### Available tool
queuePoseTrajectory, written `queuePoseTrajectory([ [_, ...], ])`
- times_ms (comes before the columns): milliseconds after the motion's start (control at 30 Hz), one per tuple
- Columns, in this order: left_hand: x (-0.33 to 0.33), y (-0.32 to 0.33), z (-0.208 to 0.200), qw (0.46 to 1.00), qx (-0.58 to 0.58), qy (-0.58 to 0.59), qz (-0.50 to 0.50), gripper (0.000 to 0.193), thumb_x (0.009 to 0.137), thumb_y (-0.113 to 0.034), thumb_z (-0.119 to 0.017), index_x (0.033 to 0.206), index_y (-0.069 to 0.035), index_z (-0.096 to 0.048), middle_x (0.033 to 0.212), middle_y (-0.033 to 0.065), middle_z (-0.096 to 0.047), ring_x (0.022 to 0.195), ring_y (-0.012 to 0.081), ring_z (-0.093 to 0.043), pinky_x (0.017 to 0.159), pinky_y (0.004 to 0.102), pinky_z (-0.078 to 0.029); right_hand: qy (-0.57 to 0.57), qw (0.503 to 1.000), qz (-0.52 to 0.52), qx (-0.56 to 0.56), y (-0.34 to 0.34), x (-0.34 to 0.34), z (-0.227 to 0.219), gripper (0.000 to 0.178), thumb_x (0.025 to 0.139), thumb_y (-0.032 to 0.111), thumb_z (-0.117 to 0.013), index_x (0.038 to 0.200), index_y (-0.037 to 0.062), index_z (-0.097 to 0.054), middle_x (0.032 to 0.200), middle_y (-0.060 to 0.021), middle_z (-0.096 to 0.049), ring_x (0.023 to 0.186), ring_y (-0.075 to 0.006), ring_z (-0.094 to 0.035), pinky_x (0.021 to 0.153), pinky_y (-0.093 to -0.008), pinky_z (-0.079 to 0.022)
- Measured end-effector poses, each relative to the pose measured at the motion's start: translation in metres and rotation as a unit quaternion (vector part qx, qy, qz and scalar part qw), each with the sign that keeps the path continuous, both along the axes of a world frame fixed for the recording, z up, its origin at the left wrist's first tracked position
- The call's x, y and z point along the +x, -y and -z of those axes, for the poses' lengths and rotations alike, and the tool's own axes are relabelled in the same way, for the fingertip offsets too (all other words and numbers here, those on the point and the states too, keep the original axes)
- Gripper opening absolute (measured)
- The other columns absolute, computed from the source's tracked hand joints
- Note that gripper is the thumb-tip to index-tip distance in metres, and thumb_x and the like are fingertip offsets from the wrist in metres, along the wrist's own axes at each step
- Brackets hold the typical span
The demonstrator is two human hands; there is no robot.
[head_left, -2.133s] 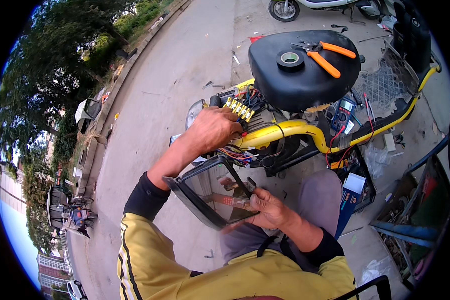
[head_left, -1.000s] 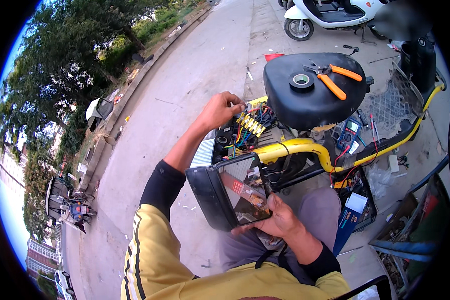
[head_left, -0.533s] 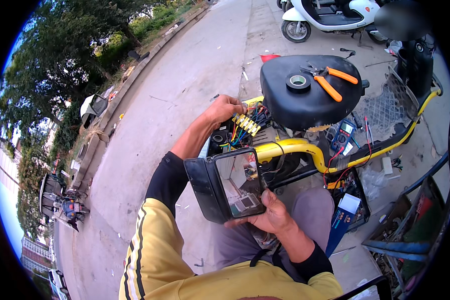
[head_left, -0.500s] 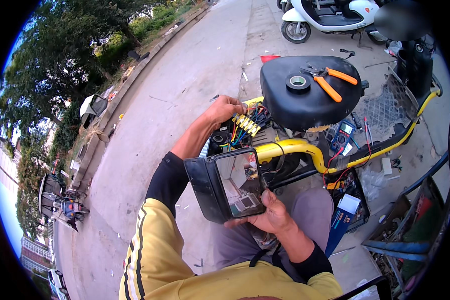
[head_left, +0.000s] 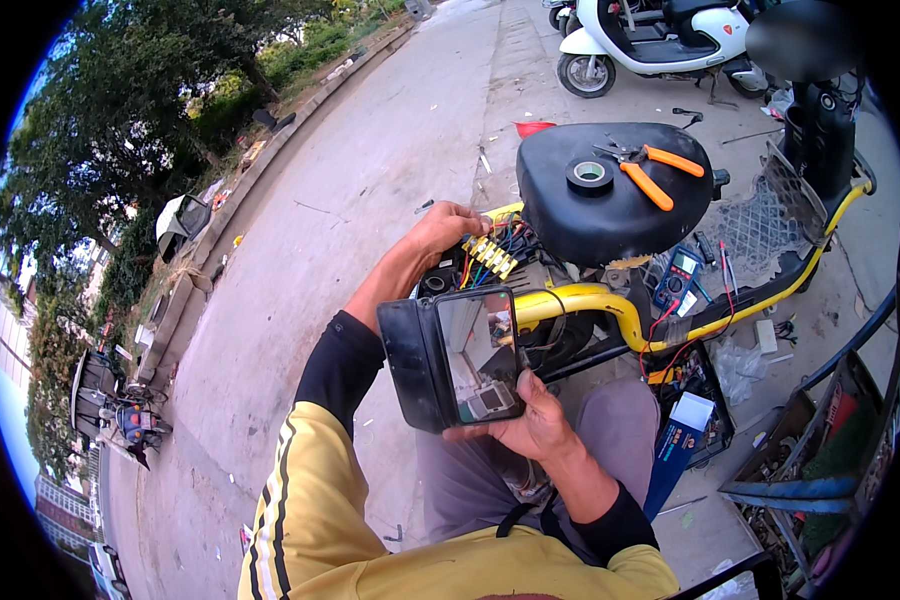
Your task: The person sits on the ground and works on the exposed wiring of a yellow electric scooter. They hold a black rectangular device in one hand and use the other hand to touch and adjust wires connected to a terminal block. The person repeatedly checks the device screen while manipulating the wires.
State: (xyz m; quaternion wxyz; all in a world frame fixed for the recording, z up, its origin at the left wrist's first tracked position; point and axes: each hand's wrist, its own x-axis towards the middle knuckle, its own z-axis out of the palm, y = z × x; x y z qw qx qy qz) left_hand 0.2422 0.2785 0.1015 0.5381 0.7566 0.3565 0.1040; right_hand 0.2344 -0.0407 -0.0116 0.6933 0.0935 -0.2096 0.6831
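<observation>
My right hand (head_left: 535, 420) holds a smartphone (head_left: 478, 357) in an opened black flip case (head_left: 410, 362), thumb along the screen's lower right edge. A picture of a grey device shows on the screen. Farther left, the fingers of my left hand (head_left: 448, 230) are pinched at the upper end of a yellow terminal strip (head_left: 489, 257) with coloured wires (head_left: 518, 240) around it. Their tips are partly hidden. Strip and wires lie at the rear of a yellow scooter frame (head_left: 570, 298), beside a black seat (head_left: 610, 225).
On the seat rest orange-handled pliers (head_left: 648, 185) and a roll of black tape (head_left: 589, 177). A blue multimeter (head_left: 681, 272) with red leads lies on the footboard. Right of my knees are a toolbox (head_left: 708, 385), a blue box (head_left: 678, 450) and a metal rack (head_left: 820, 470). A white scooter (head_left: 650, 40) stands beyond.
The view has shifted slightly. Both hands keep their grips, and the phone with its case is tilted a little differently. The screen shows the same picture.
</observation>
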Motion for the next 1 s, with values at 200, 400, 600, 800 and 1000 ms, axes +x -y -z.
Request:
queuePoseTrajectory([
  [200, 0.003, 0.012, -0.013, 0.999, -0.035, -0.014, -0.029, 0.02, 0.091, -0.002, -0.073, 0.107, 0.008, -0.078, 0.099, 0.0135, -0.077, 0.084, 0.0199, -0.072, 0.08, 0.0344, -0.06, -0.002, 1.0, -0.007, 0.014, -0.005, 0.001, 0.004, 0.076, 0.107, 0.052, -0.059, 0.166, 0.0122, -0.03, 0.16, -0.0222, -0.05, 0.14, -0.0474, -0.056, 0.105, -0.0778, -0.049],
  [400, 0.0, 0.01, -0.011, 0.999, -0.023, -0.019, -0.02, 0.016, 0.089, 0.001, -0.071, 0.102, 0.006, -0.079, 0.097, 0.0108, -0.077, 0.088, 0.0193, -0.07, 0.083, 0.0322, -0.057, -0.003, 1.0, -0.002, 0.0, -0.004, 0.0, 0.003, 0.077, 0.107, 0.051, -0.061, 0.166, 0.0114, -0.031, 0.159, -0.0229, -0.05, 0.139, -0.0478, -0.057, 0.105, -0.0782, -0.049],
  [600, 0.003, 0.008, -0.005, 1.0, 0.015, 0.0, 0.002, 0.014, 0.089, 0.002, -0.069, 0.099, 0.004, -0.078, 0.093, 0.0091, -0.076, 0.081, 0.018, -0.069, 0.075, 0.0314, -0.057, -0.01, 1.0, 0.009, -0.023, -0.002, 0.0, 0.005, 0.078, 0.106, 0.051, -0.062, 0.166, 0.0104, -0.031, 0.159, -0.0244, -0.051, 0.138, -0.0492, -0.058, 0.104, -0.0783, -0.049],
  [800, 0.002, 0.01, -0.006, 1.0, 0.021, -0.009, -0.008, 0.015, 0.089, 0.002, -0.067, 0.098, 0.004, -0.079, 0.091, 0.0088, -0.075, 0.078, 0.0173, -0.068, 0.073, 0.031, -0.056, -0.005, 1.0, 0.007, -0.008, -0.003, 0.0, 0.008, 0.079, 0.106, 0.051, -0.061, 0.166, 0.0106, -0.029, 0.16, -0.0242, -0.05, 0.139, -0.0499, -0.057, 0.105, -0.0784, -0.049],
  [1000, 0.003, 0.008, -0.004, 0.999, 0.035, -0.007, -0.006, 0.014, 0.089, 0.0, -0.069, 0.098, 0.003, -0.08, 0.089, 0.0073, -0.076, 0.077, 0.0162, -0.067, 0.072, 0.0311, -0.056, 0.003, 1.0, 0.013, -0.013, -0.003, 0.001, 0.007, 0.08, 0.106, 0.051, -0.061, 0.167, 0.0104, -0.029, 0.16, -0.0234, -0.049, 0.14, -0.0494, -0.056, 0.105, -0.0783, -0.049],
])
